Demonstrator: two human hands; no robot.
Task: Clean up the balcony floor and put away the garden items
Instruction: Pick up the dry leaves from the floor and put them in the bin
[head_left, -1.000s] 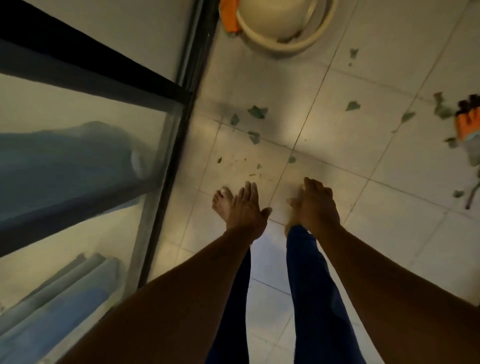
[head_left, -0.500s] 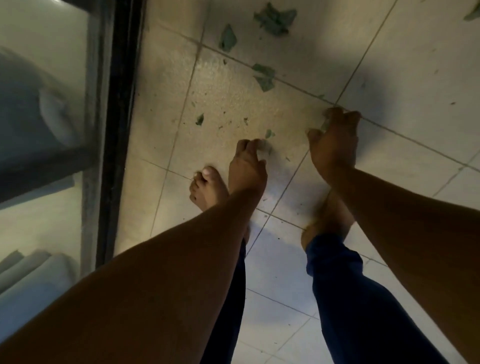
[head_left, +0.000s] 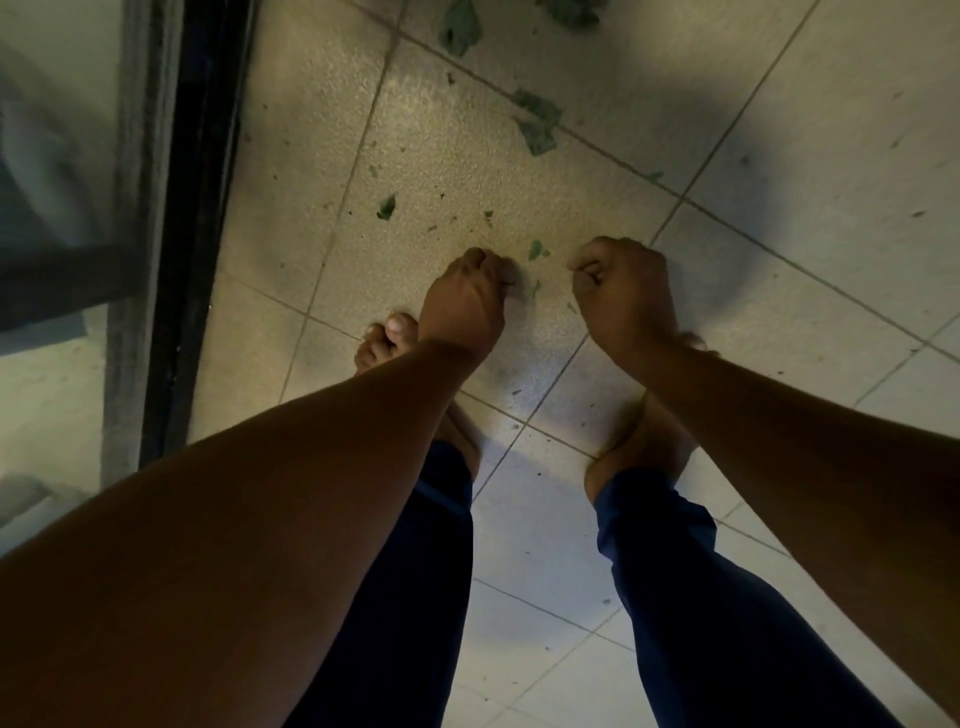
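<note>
Your left hand (head_left: 464, 301) and right hand (head_left: 621, 291) are both curled tight low over the pale speckled tile floor (head_left: 457, 171), can't tell if they're pinching anything; a small green leaf scrap (head_left: 536, 250) sits between them.

Both arms reach fwd and down, bare forearms, elbows out of frame. Left hand (head_left: 464, 303) low near floor, back of hand up, fingers curled under w/ tips toward the tile; can't tell if anything is pinched. Right hand (head_left: 623, 291) just beside it, apart, not touching, fingers curled into a loose fist, thumb (head_left: 584, 270) tucked against index side; contents not visible. Wrists roughly straight. Left forearm crosses over left leg (head_left: 405, 597); right forearm runs in from lower right. Both legs in dark blue pants, bare left foot (head_left: 382, 343) and right foot (head_left: 641, 441) flat below the hands.
</note>
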